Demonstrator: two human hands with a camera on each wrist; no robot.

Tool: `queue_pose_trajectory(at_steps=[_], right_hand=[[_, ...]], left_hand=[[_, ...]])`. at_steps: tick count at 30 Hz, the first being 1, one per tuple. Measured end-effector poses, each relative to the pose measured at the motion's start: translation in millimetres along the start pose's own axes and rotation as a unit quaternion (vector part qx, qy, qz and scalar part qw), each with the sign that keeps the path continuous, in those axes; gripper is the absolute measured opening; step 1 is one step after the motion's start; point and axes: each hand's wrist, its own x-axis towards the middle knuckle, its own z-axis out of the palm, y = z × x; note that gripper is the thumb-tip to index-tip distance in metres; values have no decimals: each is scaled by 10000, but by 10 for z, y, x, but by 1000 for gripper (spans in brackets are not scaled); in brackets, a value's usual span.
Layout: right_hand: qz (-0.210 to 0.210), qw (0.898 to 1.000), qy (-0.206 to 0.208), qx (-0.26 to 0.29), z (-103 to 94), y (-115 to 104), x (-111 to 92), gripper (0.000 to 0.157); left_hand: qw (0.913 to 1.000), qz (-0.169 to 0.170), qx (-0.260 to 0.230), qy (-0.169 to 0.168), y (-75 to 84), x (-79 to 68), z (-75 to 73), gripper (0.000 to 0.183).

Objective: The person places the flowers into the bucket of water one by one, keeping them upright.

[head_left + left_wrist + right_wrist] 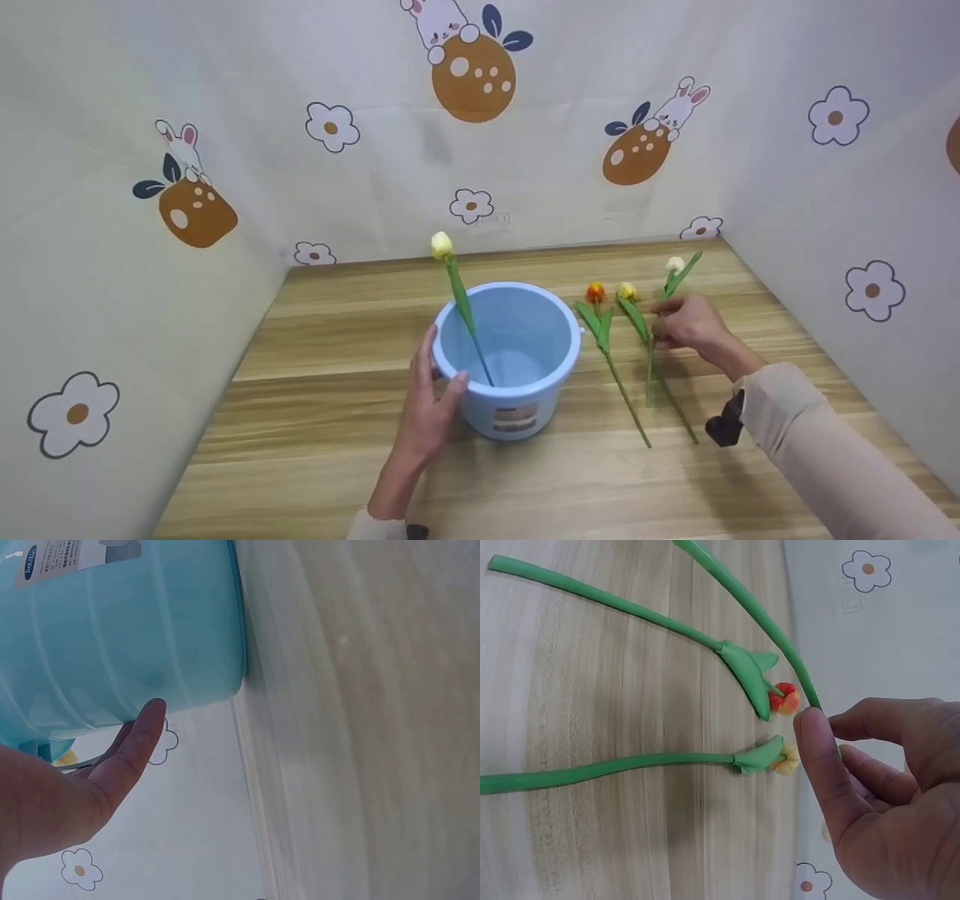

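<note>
A light blue bucket (517, 412) stands upright on the wooden table. My left hand (427, 416) rests against its left side, straight thumb and fingers spread along the wall near the rim. Inside the bucket leans a pale yellow tulip (442, 245), its head above the rim. To the right, my right hand (691, 326) pinches the green stem (761, 619) of a white tulip (675, 265) between thumb and fingers. An orange-red tulip (595, 292) and another yellow tulip (627, 291) lie on the table between the bucket and that hand.
The wooden table (322, 405) meets patterned cloth walls (382, 187) at the back and both sides. A thin bucket handle (90, 764) shows beside the left hand. A black strap piece (726, 424) sits at the right wrist.
</note>
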Motion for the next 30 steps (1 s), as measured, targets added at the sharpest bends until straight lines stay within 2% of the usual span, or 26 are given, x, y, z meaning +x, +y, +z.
queue_pose_trajectory(at_steps=[7, 18, 26, 30], right_hand=[[56, 10000, -16, 27, 11, -58, 11, 52], [36, 9994, -12, 354, 43, -120, 27, 54], [-61, 9990, -52, 446, 51, -146, 28, 56], [20, 9988, -22, 496, 61, -159, 28, 55]], left_hand=[[10000, -14, 9, -5, 9, 6, -4, 78], [9998, 203, -2, 33, -8, 3, -8, 78], [9999, 54, -94, -2, 4, 4, -6, 78], [9999, 10, -107, -27, 8, 5, -9, 78]])
